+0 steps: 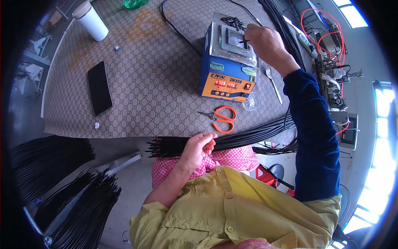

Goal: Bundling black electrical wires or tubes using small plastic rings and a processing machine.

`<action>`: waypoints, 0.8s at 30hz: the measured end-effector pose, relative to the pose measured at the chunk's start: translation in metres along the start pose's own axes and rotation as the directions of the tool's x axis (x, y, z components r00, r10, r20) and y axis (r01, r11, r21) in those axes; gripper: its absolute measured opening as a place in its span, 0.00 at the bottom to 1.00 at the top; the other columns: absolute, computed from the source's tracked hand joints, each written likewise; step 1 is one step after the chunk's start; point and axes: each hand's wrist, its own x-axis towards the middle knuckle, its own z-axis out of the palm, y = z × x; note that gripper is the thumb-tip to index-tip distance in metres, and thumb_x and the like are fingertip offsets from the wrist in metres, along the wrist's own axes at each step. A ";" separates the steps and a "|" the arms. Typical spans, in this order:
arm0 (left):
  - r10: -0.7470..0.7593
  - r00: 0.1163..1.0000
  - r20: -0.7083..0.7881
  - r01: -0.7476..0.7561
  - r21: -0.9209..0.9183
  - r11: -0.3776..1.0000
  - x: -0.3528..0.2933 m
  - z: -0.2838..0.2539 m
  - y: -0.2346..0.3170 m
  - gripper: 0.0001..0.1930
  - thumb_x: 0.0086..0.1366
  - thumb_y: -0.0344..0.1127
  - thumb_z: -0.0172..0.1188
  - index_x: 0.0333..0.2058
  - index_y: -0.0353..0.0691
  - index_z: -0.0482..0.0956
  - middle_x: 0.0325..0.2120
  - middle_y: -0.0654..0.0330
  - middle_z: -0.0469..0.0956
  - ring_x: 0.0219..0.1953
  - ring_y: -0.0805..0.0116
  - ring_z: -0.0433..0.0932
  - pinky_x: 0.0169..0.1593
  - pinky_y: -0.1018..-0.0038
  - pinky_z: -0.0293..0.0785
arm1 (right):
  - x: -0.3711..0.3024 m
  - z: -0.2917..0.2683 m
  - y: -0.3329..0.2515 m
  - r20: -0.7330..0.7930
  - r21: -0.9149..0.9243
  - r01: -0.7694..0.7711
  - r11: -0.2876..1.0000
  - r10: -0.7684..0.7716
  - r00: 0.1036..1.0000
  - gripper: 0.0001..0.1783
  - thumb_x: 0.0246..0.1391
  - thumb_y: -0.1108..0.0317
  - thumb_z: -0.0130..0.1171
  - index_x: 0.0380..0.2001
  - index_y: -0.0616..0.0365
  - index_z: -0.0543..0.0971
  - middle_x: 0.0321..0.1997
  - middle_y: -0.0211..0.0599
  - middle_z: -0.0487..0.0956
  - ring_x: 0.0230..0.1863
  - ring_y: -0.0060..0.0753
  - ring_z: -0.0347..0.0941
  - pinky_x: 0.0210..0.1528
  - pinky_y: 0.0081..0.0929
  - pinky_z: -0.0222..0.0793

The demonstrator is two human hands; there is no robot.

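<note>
My right hand (267, 42) reaches over a blue and orange solder pot (224, 85) with a lit red display. Its fingers are closed on a thin black piece (243, 41), whose tip is at the square opening with silvery metal in it; its exact kind cannot be made out. My left hand (199, 148) is held at the table's front edge, fingers curled and thumb pressed on them. Whatever it may hold is hidden. Right beside it runs a bundle of black cables (248, 135). Orange-handled scissors (222, 119) lie between that hand and the pot.
A spoon (273, 85) and a small clear dish (250, 102) lie by the pot. On the left are a phone (100, 88) and a white cup (91, 21). More black cables (83, 203) hang at lower left. A black cord (176, 30) crosses the patterned table (157, 91).
</note>
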 end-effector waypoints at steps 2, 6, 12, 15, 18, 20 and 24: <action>-0.004 1.000 -0.002 0.004 0.006 1.000 0.000 0.000 0.001 0.09 0.60 0.34 0.48 0.33 0.34 0.73 0.19 0.66 0.70 0.19 0.82 0.66 0.24 0.86 0.62 | 0.000 0.001 0.000 0.002 0.011 0.002 1.000 -0.002 1.000 0.01 0.40 0.75 0.53 0.20 0.59 0.71 0.27 0.33 0.70 0.29 0.38 0.71 0.29 0.30 0.68; -0.009 1.000 -0.003 0.009 0.020 1.000 -0.001 0.000 0.002 0.09 0.60 0.33 0.47 0.33 0.33 0.72 0.20 0.65 0.70 0.20 0.79 0.66 0.25 0.84 0.63 | -0.002 0.002 0.001 -0.018 0.039 0.021 0.999 -0.020 1.000 0.01 0.40 0.75 0.53 0.20 0.59 0.71 0.27 0.33 0.70 0.29 0.37 0.71 0.30 0.30 0.68; -0.008 1.000 -0.006 0.008 0.018 1.000 0.000 -0.001 0.001 0.09 0.60 0.33 0.47 0.33 0.34 0.72 0.20 0.65 0.69 0.20 0.80 0.66 0.25 0.85 0.62 | -0.003 -0.007 0.001 0.052 0.023 -0.017 1.000 0.016 0.999 0.07 0.37 0.77 0.50 0.24 0.58 0.74 0.32 0.34 0.73 0.33 0.37 0.72 0.33 0.30 0.70; -0.007 1.000 0.001 0.007 0.017 1.000 0.000 0.000 0.002 0.09 0.60 0.33 0.47 0.33 0.34 0.72 0.20 0.65 0.70 0.20 0.80 0.66 0.25 0.85 0.62 | -0.003 -0.012 0.005 0.014 0.092 -0.008 0.996 0.007 1.000 0.01 0.41 0.74 0.53 0.22 0.59 0.73 0.25 0.34 0.71 0.29 0.36 0.71 0.32 0.28 0.68; -0.010 1.000 0.009 0.009 0.017 1.000 0.000 -0.001 0.001 0.09 0.61 0.33 0.47 0.33 0.34 0.72 0.20 0.65 0.70 0.20 0.80 0.66 0.25 0.85 0.62 | -0.006 -0.008 0.012 -0.023 0.116 0.016 0.993 -0.013 1.000 0.03 0.44 0.72 0.52 0.23 0.59 0.74 0.24 0.36 0.72 0.29 0.36 0.72 0.33 0.28 0.68; -0.011 1.000 0.008 0.011 0.017 1.000 0.001 -0.001 0.001 0.09 0.61 0.33 0.47 0.33 0.34 0.72 0.20 0.65 0.70 0.20 0.80 0.66 0.25 0.85 0.63 | -0.005 -0.009 0.010 0.038 0.126 -0.069 0.990 0.065 0.997 0.05 0.45 0.71 0.51 0.24 0.60 0.74 0.24 0.37 0.73 0.29 0.36 0.72 0.34 0.28 0.68; -0.009 1.000 0.009 0.009 0.019 1.000 0.001 -0.001 0.001 0.09 0.61 0.33 0.46 0.33 0.33 0.72 0.20 0.65 0.70 0.20 0.80 0.66 0.25 0.85 0.63 | -0.005 -0.001 0.012 0.136 0.123 -0.155 0.980 0.138 0.981 0.06 0.47 0.69 0.50 0.24 0.60 0.74 0.24 0.38 0.74 0.30 0.37 0.72 0.34 0.29 0.68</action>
